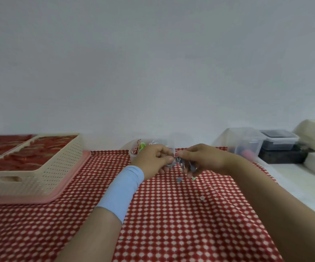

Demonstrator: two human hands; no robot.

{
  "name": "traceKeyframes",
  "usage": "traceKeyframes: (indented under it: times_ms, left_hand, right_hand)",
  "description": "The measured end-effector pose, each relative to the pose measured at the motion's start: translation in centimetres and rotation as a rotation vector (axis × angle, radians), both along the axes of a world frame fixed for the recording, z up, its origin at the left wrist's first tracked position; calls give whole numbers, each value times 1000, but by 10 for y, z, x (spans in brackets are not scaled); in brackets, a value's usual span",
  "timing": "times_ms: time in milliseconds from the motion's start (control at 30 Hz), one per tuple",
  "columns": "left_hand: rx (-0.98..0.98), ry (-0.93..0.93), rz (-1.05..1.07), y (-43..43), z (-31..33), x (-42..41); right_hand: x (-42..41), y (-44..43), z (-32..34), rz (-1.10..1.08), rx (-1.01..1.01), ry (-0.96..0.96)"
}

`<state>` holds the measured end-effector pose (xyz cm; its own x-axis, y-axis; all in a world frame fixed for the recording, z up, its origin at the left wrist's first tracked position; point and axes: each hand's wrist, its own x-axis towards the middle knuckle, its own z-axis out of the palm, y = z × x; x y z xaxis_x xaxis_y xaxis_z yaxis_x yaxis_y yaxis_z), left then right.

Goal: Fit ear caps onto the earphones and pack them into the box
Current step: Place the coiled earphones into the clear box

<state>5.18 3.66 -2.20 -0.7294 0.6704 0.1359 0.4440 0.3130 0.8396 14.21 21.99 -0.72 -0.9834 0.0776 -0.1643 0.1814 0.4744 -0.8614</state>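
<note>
Left hand (152, 161) and right hand (205, 159) both pinch the earphones (179, 163); each grip clenched round them.

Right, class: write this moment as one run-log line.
phase: cap fitting, detail blurred | left hand: pinches earphone | right hand: pinches earphone | loose caps: on checked cloth, near hands

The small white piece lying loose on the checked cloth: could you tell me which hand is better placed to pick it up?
Probably the right hand: the small white piece lies nearer it, while the left hand would have to cross over. Both hands pinch the earphone between them.
</note>
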Motion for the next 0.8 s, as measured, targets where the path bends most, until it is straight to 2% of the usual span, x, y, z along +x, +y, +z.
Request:
traceKeyframes:
  times_ms: [167,267,333,433,567,700,800]
  left_hand:
    - [-345,31,8,-5,-12,-13]
    - [-591,97,19,-9,-27,-17]
    - [-667,121,28,-10,-30,-17]
    - [-656,228,85,-8,-23,-13]
    - [-504,304,85,1,-17,-3]
    - [-517,295,19,13,-27,1]
    - [-582,322,-7,19,-34,1]
  right_hand:
    - [-3,12,-13,24,91,-178]
    - [-4,19,-25,23,293,-206]
    - [-2,23,-25,21,432,-198]
    - [5,25,-15,53,534,-284]
    - [14,13,-14,157,666,-493]
    - [14,10,-26,127,635,-433]
    - [17,18,-26,68,538,-296]
